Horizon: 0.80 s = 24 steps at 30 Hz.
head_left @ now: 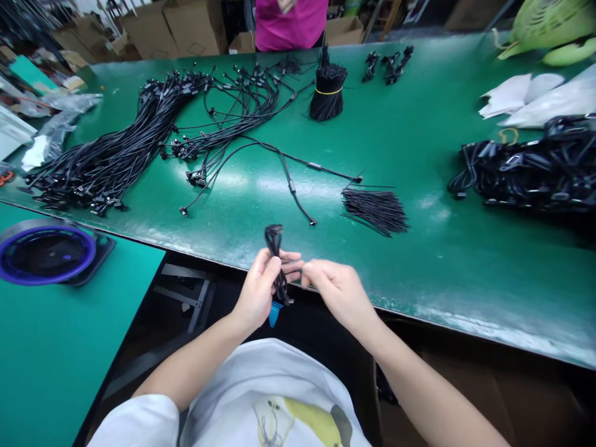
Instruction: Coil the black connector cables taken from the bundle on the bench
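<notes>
A folded bundle of black cable is held upright in my left hand, between thumb and fingers, at the near edge of the green table. My right hand is just to its right, its fingers pinched together close to the left fingertips; what they hold, if anything, is too small to make out. Beyond my hands, loose black cables lie spread on the table. A flat pile of thin black ties lies to the right, ahead of my right hand.
A long heap of black cables covers the table's left part. An upright banded bunch of ties stands at the back. Coiled cables are piled at right. A purple-rimmed round object sits at left. A person in pink is across the table.
</notes>
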Motion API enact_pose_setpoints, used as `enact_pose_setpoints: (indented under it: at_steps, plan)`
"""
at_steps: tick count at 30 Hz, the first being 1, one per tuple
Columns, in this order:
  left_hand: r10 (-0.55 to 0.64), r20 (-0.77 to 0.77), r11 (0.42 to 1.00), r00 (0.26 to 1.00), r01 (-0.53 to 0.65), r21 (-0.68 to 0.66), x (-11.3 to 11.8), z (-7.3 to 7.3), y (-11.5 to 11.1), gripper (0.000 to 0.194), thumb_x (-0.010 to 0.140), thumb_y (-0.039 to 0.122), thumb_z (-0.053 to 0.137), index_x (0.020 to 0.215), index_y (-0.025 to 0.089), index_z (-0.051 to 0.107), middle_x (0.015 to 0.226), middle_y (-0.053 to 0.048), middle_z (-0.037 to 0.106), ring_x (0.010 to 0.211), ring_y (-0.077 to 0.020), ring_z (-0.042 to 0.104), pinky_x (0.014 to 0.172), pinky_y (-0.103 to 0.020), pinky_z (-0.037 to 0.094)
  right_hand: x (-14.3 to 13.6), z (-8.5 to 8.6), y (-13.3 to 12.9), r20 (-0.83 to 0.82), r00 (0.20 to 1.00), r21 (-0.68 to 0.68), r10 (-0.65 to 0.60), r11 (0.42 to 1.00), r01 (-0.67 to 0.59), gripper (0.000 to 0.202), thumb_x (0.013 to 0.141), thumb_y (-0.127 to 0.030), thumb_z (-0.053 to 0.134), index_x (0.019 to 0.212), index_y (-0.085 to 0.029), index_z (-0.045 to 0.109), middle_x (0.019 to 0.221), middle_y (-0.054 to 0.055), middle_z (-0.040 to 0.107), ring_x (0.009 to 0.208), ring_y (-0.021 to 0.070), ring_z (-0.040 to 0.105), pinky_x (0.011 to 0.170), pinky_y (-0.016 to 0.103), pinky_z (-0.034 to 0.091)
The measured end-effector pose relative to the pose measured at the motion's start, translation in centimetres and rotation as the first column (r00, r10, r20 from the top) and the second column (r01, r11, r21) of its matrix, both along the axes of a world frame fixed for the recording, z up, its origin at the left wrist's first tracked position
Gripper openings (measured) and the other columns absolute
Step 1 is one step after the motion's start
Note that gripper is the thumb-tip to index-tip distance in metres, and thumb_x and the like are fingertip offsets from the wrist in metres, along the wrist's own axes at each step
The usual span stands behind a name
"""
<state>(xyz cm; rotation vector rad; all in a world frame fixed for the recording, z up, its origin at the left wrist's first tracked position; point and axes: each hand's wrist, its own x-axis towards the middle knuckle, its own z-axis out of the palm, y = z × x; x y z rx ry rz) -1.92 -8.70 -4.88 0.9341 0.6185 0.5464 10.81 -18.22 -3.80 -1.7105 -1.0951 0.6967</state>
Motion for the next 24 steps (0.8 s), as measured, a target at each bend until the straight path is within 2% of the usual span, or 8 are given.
enact_pose_setpoints:
  at_steps: [2, 5, 8, 12, 15, 17, 21, 24]
  plan:
    - [0.004, 0.005, 1.0, 1.0, -0.004, -0.025, 0.4, 0.1, 0.0, 0.026, 0.088, 0.043, 0.062, 0.099, 0.021, 0.055, 0.087, -0.001, 0.069, 0.07, -0.0108, 0.065, 0.066, -0.023, 0.051, 0.7, 0.7, 0.2, 0.098, 0.985, 0.125, -0.145, 0.983, 0.132, 0.032, 0.093, -0.048, 0.05, 0.089, -0.02, 0.064, 0.089, 0.004, 0.064, 0.078, 0.016, 0.059, 0.07, 0.027, 0.044]
    - [-0.12, -0.022, 0.993, 0.993, 0.12, 0.003, 0.9, -0.3, -0.5, 0.03, 0.09, 0.047, 0.058, 0.097, 0.019, 0.054, 0.054, 0.009, 0.05, 0.04, -0.0034, 0.038, 0.042, -0.015, 0.03, 0.8, 1.1, 1.5, 0.048, 0.986, 0.242, -0.163, 0.959, 0.147, 0.049, 0.084, -0.048, 0.064, 0.124, -0.023, 0.05, 0.117, 0.008, 0.061, 0.098, 0.0193, 0.062, 0.083, 0.031, 0.049]
    - [-0.234, -0.063, 0.972, 0.97, 0.233, -0.022, 1.3, -0.7, -1.3, 0.038, 0.087, 0.054, 0.06, 0.081, 0.018, 0.051, 0.045, 0.01, 0.04, 0.035, -0.0034, 0.025, 0.036, -0.018, 0.018, 0.3, 0.8, 3.1, -0.149, 0.984, 0.223, -0.101, 0.966, 0.133, 0.028, 0.09, -0.045, 0.057, 0.106, -0.023, 0.054, 0.091, 0.001, 0.066, 0.078, 0.0151, 0.067, 0.073, 0.028, 0.052]
    - [-0.27, -0.096, 0.963, 0.958, 0.266, -0.049, 1.6, -0.4, -1.8, 0.051, 0.088, 0.063, 0.05, 0.072, 0.014, 0.053, 0.055, 0.003, 0.047, 0.046, -0.0055, 0.038, 0.045, -0.02, 0.03, 0.7, 0.2, 3.9, -0.266, 0.942, 0.257, -0.207, 0.926, 0.276, 0.026, 0.092, -0.047, 0.054, 0.085, -0.022, 0.05, 0.068, -0.005, 0.06, 0.053, 0.009, 0.06, 0.056, 0.021, 0.047]
    - [-0.251, -0.057, 0.966, 0.966, 0.246, -0.072, 1.6, 0.0, -2.0, 0.047, 0.092, 0.059, 0.047, 0.105, 0.015, 0.059, 0.078, -0.002, 0.058, 0.06, -0.0084, 0.05, 0.056, -0.022, 0.041, 1.8, 0.2, 3.8, -0.262, 0.925, 0.263, -0.276, 0.902, 0.343, 0.027, 0.092, -0.047, 0.056, 0.087, -0.022, 0.049, 0.069, -0.006, 0.059, 0.05, 0.0072, 0.058, 0.052, 0.019, 0.046]
    - [-0.263, -0.035, 0.965, 0.964, 0.262, -0.031, 1.6, 0.1, -2.2, 0.044, 0.09, 0.054, 0.056, 0.113, 0.017, 0.054, 0.089, -0.003, 0.061, 0.067, -0.0101, 0.055, 0.06, -0.023, 0.045, 2.6, 0.2, 3.6, -0.276, 0.912, 0.239, -0.304, 0.897, 0.371, 0.028, 0.091, -0.049, 0.056, 0.086, -0.022, 0.049, 0.069, -0.006, 0.059, 0.049, 0.0069, 0.058, 0.051, 0.018, 0.045]
    - [-0.317, -0.089, 0.945, 0.944, 0.322, 0.053, 1.7, -0.3, -2.1, 0.041, 0.08, 0.041, 0.073, 0.106, 0.018, 0.05, 0.095, -0.005, 0.065, 0.072, -0.0127, 0.064, 0.063, -0.024, 0.049, 4.1, -0.1, 3.3, -0.345, 0.876, 0.199, -0.338, 0.886, 0.42, 0.031, 0.09, -0.051, 0.056, 0.087, -0.021, 0.049, 0.072, -0.004, 0.06, 0.05, 0.0067, 0.057, 0.051, 0.018, 0.046]
    - [-0.231, -0.123, 0.968, 0.965, 0.241, 0.074, 2.0, -0.9, -1.6, 0.034, 0.086, 0.046, 0.065, 0.095, 0.019, 0.048, 0.088, -0.004, 0.068, 0.063, -0.0111, 0.062, 0.057, -0.023, 0.046, 4.4, -0.6, 3.3, -0.463, 0.84, 0.226, -0.282, 0.879, 0.42, 0.03, 0.089, -0.051, 0.058, 0.094, -0.022, 0.051, 0.079, -0.004, 0.059, 0.057, 0.008, 0.061, 0.059, 0.021, 0.051]
